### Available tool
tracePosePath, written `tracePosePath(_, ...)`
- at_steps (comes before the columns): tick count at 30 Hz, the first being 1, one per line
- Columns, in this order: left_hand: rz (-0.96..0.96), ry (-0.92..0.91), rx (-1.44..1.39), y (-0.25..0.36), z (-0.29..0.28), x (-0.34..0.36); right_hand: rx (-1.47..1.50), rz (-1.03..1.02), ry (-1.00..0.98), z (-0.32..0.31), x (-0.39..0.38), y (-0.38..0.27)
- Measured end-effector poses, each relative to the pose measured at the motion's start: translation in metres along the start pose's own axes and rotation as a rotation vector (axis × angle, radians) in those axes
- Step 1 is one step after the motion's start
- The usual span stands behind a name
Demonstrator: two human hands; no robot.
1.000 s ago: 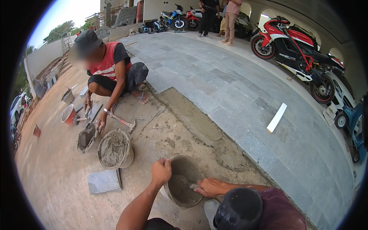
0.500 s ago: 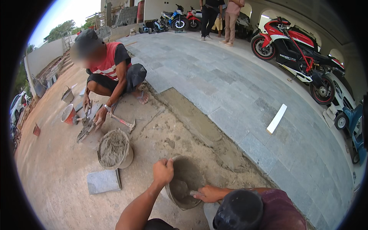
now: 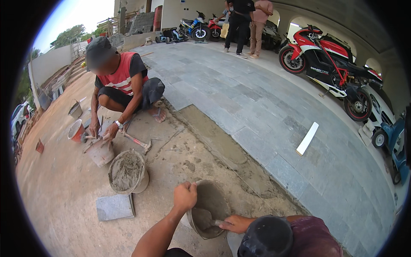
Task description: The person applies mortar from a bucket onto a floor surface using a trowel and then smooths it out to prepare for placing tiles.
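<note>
My left hand grips the rim of a grey bucket that stands in front of me, with its fingers curled over the edge. My right hand is closed around the handle of a trowel, whose blade is down inside this bucket. Wet mortar seems to coat the inner wall; how much lies at the bottom I cannot tell. A dark rounded shape at the lower edge covers part of my right forearm. Just left of the bucket stands another bucket, heaped with grey mortar.
A co-worker squats at left, hands over a bucket. A hammer and stone tiles lie on the ground. Wet mortar borders the grey paving. A white strip and motorcycle are at right.
The trowel blade in my bucket has turned and shows more of its face. The co-worker's hands have shifted over their bucket. The standing people in the background have moved slightly.
</note>
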State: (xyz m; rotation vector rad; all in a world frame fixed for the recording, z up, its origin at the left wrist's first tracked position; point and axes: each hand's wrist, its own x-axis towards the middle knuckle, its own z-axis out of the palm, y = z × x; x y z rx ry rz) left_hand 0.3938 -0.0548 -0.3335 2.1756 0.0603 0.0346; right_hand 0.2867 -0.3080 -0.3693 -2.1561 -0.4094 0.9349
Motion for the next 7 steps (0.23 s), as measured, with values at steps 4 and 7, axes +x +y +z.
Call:
tracePosePath(4, 0.020, 0.006, -0.009, -0.009, -0.002, 0.004, 0.088, 0.102, -0.006, -0.007, -0.011, -0.011)
tracePosePath(7, -0.005, 0.002, -0.048, -0.018, -0.007, 0.008, 0.077, 0.176, 0.024, -0.011, -0.014, -0.012)
